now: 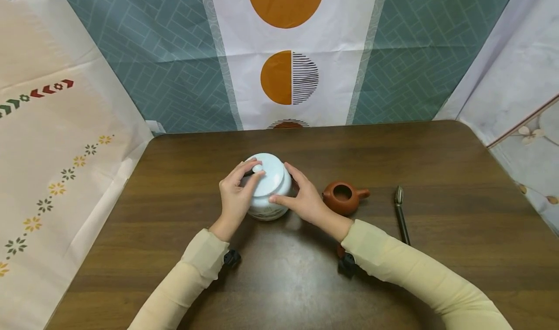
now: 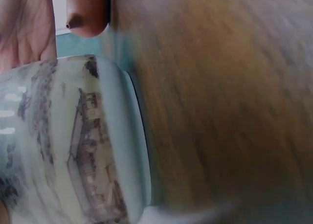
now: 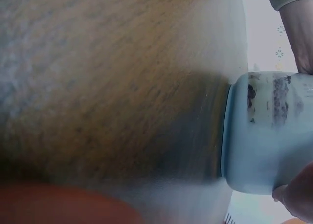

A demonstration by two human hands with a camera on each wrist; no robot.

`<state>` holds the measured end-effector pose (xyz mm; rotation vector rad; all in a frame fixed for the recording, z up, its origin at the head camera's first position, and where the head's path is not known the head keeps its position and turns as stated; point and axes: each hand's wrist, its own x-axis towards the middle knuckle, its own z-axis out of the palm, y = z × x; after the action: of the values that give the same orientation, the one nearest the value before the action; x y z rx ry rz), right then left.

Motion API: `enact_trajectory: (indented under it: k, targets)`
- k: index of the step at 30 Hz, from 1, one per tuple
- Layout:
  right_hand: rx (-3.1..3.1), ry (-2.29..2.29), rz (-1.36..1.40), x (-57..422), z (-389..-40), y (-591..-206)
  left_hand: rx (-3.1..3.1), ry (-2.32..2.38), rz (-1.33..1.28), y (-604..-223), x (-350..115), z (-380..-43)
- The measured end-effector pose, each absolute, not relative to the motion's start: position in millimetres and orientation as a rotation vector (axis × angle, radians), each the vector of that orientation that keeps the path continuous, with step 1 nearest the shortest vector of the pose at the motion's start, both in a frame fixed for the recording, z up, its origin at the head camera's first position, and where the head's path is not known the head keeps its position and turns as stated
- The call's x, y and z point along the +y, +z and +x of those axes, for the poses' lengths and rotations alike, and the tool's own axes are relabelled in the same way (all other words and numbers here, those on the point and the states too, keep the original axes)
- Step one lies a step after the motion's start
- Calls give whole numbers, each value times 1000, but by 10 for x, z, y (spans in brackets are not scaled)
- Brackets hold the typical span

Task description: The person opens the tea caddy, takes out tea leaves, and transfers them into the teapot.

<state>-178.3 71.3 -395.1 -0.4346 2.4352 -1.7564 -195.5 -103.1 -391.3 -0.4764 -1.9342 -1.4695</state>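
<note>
A pale porcelain jar (image 1: 267, 209) with a painted landscape band stands upright on the table. Its white lid (image 1: 271, 174) sits on top. My left hand (image 1: 234, 190) pinches the lid's round knob (image 1: 257, 168) between thumb and forefinger. From the right, my right hand (image 1: 304, 198) grips the jar's side, thumb toward me and fingers reaching round behind. In the left wrist view the painted jar wall (image 2: 93, 150) fills the left side, with the right hand (image 2: 29, 28) beyond it. Right-hand fingertips (image 3: 296, 197) lie against the jar in the right wrist view.
A brown clay teapot (image 1: 345, 206), open at the top, stands right of the jar. Farther right lies a dark-handled brush (image 1: 401, 213) with a pale tip. A small reddish-brown piece (image 1: 340, 250) is mostly hidden by the right wrist. Fabric hangs behind the wooden table (image 1: 279, 291).
</note>
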Motion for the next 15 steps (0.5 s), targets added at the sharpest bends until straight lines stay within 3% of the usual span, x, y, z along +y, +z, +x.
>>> enact_trajectory:
  k: [11,15]
  targets:
    - [2435,-1779,-455,713,-1776,-3970,-1885,-1472,-465,-3721,-948,-1833]
    - [2454,-1763,-451,712,-1771,-3975,-1857,-1499,-468,-3821,-981,-1890]
